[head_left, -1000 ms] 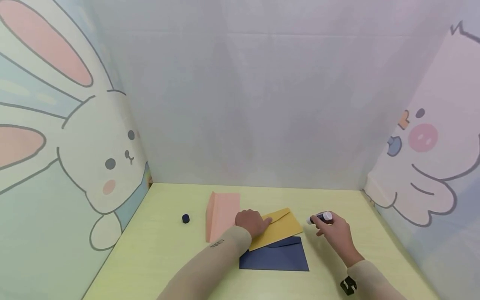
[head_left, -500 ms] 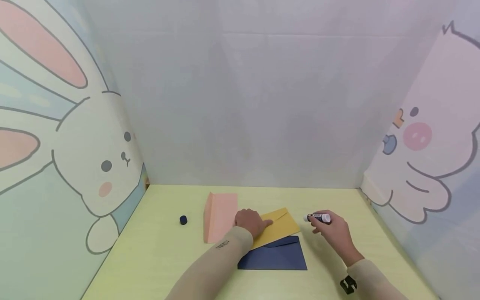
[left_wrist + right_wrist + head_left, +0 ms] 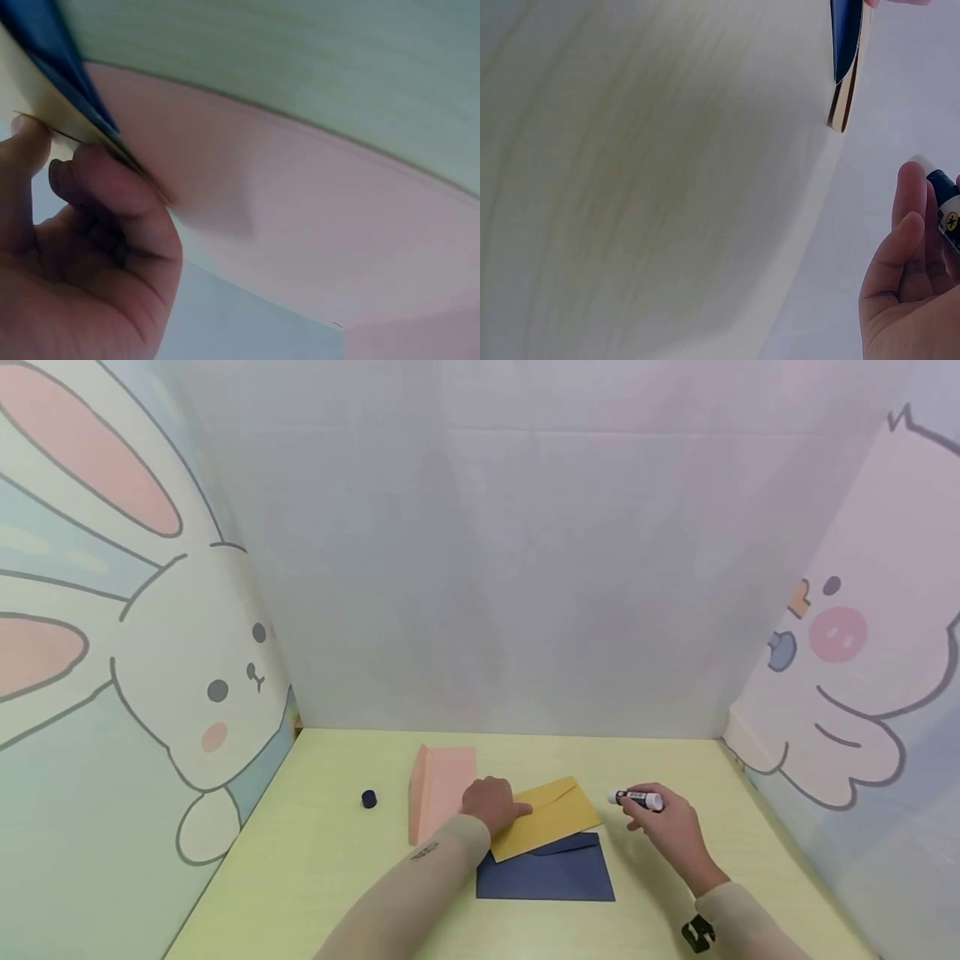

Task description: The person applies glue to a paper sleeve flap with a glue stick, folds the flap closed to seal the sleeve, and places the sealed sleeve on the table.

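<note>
A yellow envelope [image 3: 551, 817] lies aslant over a navy envelope [image 3: 546, 875], flap edge toward the back right. My left hand [image 3: 491, 803] holds the yellow envelope at its left end, thumb lying on the paper. In the left wrist view the fingers [image 3: 120, 180] are curled against the envelope's edge. My right hand [image 3: 669, 820] grips a glue stick [image 3: 641, 799] just right of the envelopes, above the table. Its bare white tip [image 3: 922, 163] points left. A pink envelope [image 3: 448, 789] with its flap unfolded lies left of the yellow one, partly behind my left hand.
A small dark cap [image 3: 369, 798] stands on the pale yellow table [image 3: 315, 877], left of the pink envelope. A plain wall [image 3: 510, 577] rises behind the table. Printed panels with a rabbit [image 3: 195, 668] and a white character [image 3: 862, 693] flank it.
My left hand has shifted slightly left along the yellow envelope. The glue stick has turned a little in my right hand, its tip still pointing left. The envelopes stay put.
</note>
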Motion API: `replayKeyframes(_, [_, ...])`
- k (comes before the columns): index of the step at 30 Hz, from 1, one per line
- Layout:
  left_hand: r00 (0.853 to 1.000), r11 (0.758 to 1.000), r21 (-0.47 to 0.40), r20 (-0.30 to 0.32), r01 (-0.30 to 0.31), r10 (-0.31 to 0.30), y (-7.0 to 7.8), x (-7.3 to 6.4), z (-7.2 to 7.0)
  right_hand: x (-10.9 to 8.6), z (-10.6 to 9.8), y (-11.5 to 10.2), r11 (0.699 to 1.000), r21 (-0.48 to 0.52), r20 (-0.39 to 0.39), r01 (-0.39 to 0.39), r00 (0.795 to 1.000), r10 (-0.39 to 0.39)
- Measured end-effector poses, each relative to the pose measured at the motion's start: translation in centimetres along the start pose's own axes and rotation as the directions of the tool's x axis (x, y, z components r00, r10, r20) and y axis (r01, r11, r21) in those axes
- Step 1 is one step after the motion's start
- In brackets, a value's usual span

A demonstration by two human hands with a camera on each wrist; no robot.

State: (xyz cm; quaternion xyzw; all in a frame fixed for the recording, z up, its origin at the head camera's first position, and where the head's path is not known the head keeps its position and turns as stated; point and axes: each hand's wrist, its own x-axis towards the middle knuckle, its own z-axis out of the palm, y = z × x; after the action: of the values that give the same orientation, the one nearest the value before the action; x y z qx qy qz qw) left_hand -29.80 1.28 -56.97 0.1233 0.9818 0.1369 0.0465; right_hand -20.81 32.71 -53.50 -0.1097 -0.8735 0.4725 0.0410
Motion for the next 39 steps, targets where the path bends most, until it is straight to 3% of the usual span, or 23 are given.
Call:
replayKeyframes(9, [0.996, 0.981, -0.193, 0.084, 0.024, -0.007, -0.8, -0.4, -1.5, 0.0, 0.0, 0.3, 1.0, -0.001, -0.002, -0.003, 1.0, 0.003])
replayKeyframes(20, [0.996, 0.98, -0.199, 0.088, 0.01, 0.008, -0.9, -0.6, -1.4, -0.1, 0.4, 0.3, 1.0, 0.004, -0.001, 0.02, 1.0, -0.02])
replayKeyframes(26, [0.989, 0.978, -0.198, 0.14, 0.064, -0.036, -0.6, -0.2, -1.5, -0.1, 0.6, 0.2, 1.0, 0.009, -0.008, 0.017, 1.0, -0.017])
replayKeyframes(30, [0.988, 0.982, -0.143, 0.111, 0.121, -0.106, 0.5, 0.1, -0.5, 0.0, 0.6, 0.2, 1.0, 0.009, -0.009, 0.025, 1.0, -0.025])
replayKeyframes(34, [0.988, 0.987, -0.042, 0.016, 0.156, -0.156, 1.8, 0.2, 0.7, 0.1, 0.8, 0.3, 0.999, 0.025, 0.006, 0.025, 1.0, -0.025])
replayKeyframes(39, [0.981, 0.979, 0.072, -0.067, 0.188, -0.184, 3.1, 0.3, 1.1, 0.2, 0.9, 0.4, 0.999, 0.029, -0.001, 0.028, 1.0, -0.028])
